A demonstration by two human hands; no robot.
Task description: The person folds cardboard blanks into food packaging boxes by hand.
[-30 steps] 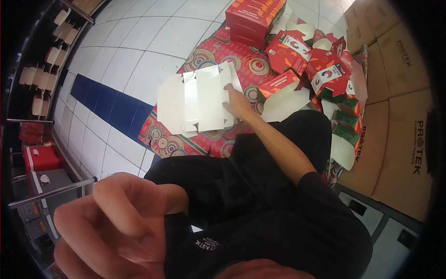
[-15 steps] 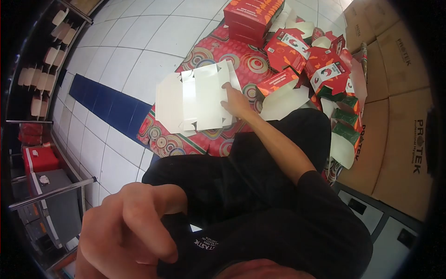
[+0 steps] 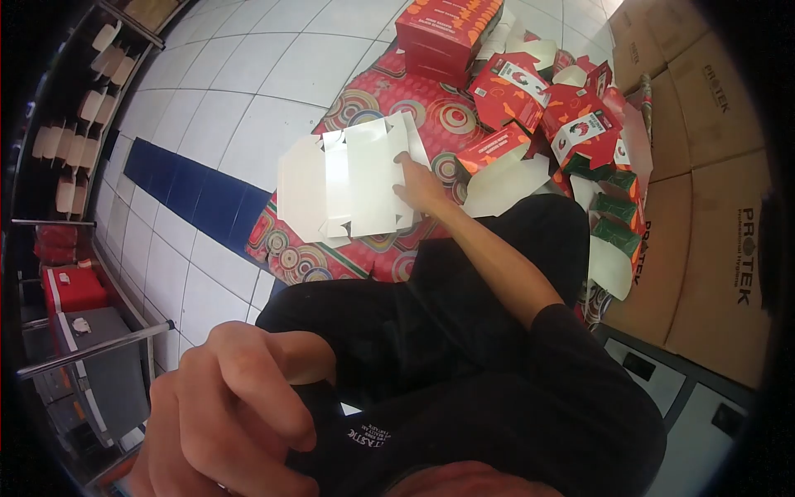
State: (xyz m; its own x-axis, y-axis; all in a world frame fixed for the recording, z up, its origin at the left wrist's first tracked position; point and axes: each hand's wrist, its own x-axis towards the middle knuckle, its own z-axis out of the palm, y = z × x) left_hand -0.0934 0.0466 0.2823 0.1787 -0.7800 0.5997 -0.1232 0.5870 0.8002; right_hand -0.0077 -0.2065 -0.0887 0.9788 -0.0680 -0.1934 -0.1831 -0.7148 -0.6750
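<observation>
A flat, unfolded white carton [image 3: 364,178] with creased panels lies on the patterned red mat [image 3: 302,257], printed side hidden. My right hand [image 3: 421,184] is closed on its right part, thumb and forefinger on the white board. The other fingers are partly hidden. Close to the camera at the lower left, my left hand [image 3: 228,406] is raised with its fingers curled inward. Its palm faces away from view, so whatever it may hold is hidden. Beside the right hand lies a red-and-orange carton [image 3: 495,149] with a white flap toward me.
A closed red box [image 3: 447,37] stands at the mat's far end. Several opened red cartons [image 3: 584,124] pile up at the right, against stacked brown boxes [image 3: 712,240]. My crossed legs [image 3: 356,319] border the mat. A metal-railed rack [image 3: 99,348] stands at the left.
My left hand has shifted slightly down, and its curled fingers show more separately. My right hand and the white carton stay almost in place.
</observation>
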